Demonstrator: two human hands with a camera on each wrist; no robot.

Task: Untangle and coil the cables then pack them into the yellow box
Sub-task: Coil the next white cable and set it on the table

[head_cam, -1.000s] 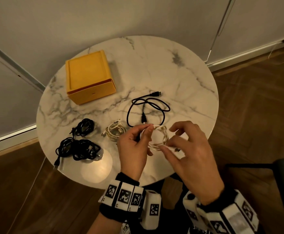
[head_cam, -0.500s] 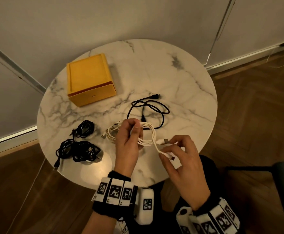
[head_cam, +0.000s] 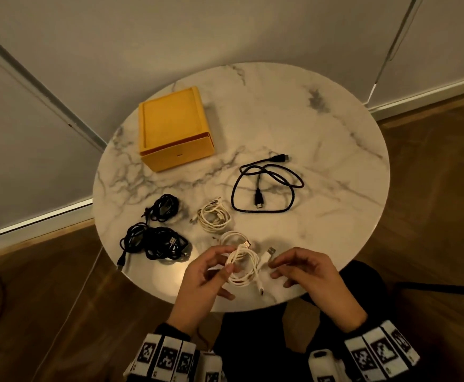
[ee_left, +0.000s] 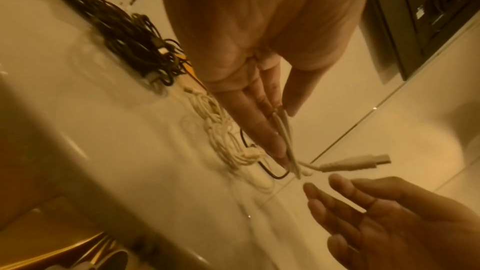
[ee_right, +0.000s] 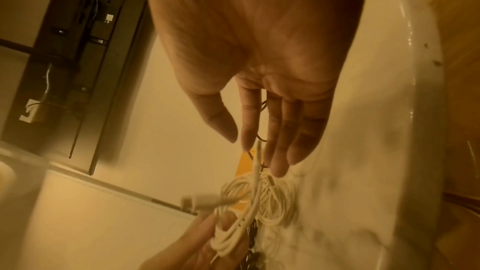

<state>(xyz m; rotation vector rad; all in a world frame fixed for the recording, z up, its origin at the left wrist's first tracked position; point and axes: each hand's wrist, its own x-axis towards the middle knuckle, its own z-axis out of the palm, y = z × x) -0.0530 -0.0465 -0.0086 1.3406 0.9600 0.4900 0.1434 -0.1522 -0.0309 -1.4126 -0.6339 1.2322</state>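
My left hand (head_cam: 229, 261) pinches a coiled white cable (head_cam: 243, 267) between thumb and fingers, just above the near edge of the table. The coil's USB plug (head_cam: 271, 250) sticks out to the right, free. My right hand (head_cam: 275, 268) hovers just right of the plug with relaxed fingers and holds nothing. In the right wrist view its fingers (ee_right: 278, 157) are straight above the coil (ee_right: 233, 231). The yellow box (head_cam: 174, 128) stands at the far left of the table, lid on.
On the round marble table (head_cam: 321, 139) lie a second white coil (head_cam: 214, 216), two black bundles (head_cam: 164, 206) (head_cam: 153, 242) and a loose black cable (head_cam: 266, 186). Wooden floor surrounds the table, with a wall behind.
My right hand has let go of the white cable's end and now hangs open beside it. Both hands have drawn back toward the table's near edge with the coil.
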